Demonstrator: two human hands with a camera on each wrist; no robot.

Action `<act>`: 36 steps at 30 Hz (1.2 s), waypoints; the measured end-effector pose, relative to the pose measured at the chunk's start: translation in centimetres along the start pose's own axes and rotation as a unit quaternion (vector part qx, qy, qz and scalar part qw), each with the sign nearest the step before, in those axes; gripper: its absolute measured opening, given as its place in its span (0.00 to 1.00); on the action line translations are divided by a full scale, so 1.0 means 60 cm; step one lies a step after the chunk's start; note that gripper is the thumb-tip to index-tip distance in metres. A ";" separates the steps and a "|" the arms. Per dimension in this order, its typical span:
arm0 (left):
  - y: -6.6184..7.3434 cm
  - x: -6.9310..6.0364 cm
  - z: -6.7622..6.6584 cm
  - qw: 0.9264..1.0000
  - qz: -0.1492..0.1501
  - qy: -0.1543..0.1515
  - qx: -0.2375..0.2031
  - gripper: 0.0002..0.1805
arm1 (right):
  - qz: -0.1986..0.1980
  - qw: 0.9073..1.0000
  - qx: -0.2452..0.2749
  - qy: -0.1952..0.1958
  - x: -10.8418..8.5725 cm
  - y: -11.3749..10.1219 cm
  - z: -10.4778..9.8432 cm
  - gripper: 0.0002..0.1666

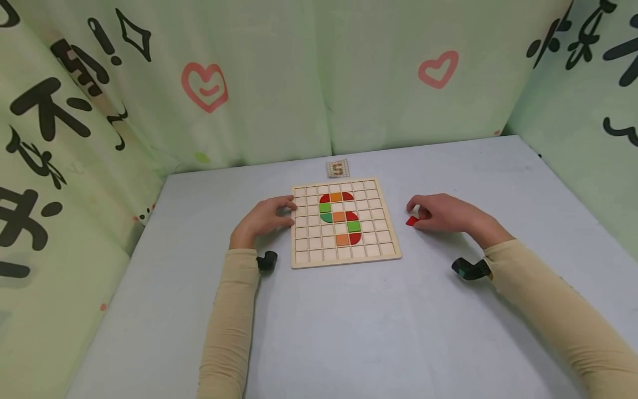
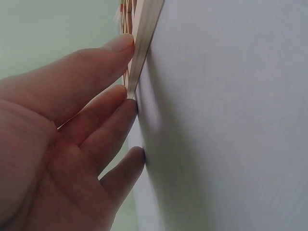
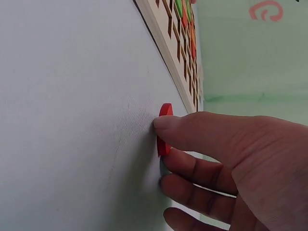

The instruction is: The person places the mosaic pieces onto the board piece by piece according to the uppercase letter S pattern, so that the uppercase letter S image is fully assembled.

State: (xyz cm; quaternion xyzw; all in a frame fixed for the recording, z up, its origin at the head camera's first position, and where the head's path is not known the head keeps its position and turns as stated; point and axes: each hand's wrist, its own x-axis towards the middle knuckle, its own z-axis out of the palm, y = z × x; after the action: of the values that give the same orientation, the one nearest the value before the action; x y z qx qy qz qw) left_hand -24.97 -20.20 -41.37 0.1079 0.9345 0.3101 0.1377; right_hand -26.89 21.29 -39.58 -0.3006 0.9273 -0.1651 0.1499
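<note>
A square wooden grid board (image 1: 369,259) lies flat on the table, with red, orange and green pieces set in its cells in a shape like the digit 5. Against the board's left edge rest the thumb and fingertips of my left hand (image 1: 264,217), loosely bent. To the right of the board, my right hand (image 1: 443,212) pinches a red piece (image 3: 164,144) between thumb and finger, just at the tabletop. In the right wrist view the thumb covers the middle of that piece, and a curved edge shows.
A small card (image 1: 338,168) with a 5-like pattern on a grid lies behind the board. The white table (image 1: 339,332) ends at a green curtain (image 1: 279,111) at the back and sides. Each wrist carries a black camera.
</note>
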 end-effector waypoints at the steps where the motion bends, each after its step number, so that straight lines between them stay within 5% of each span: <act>1: 0.000 0.000 0.000 1.000 -0.001 0.000 -0.001 0.21 | -0.005 1.000 -0.005 -0.001 0.000 -0.001 0.000 0.13; 5: 0.001 0.001 0.001 1.000 -0.004 0.000 -0.003 0.21 | -0.024 0.999 -0.023 -0.003 0.001 -0.007 0.002 0.09; 21: 0.002 -0.002 0.001 1.000 -0.005 0.002 -0.007 0.21 | 0.002 0.997 -0.069 0.039 0.015 -0.029 0.005 0.07; 29: 0.001 0.000 0.001 1.000 -0.007 0.001 -0.004 0.21 | -0.035 0.997 -0.048 0.045 0.042 -0.105 0.007 0.09; 36: 0.002 0.001 0.001 1.000 -0.014 -0.001 -0.009 0.21 | -0.125 0.990 -0.065 0.025 0.076 -0.178 0.045 0.09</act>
State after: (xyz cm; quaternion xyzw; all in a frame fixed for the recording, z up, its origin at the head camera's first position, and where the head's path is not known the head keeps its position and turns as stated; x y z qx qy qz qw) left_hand -24.97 -20.05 -41.35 0.0942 0.9329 0.3166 0.1435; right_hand -23.98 9.78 -38.61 -0.4187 0.8949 -0.1292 0.0847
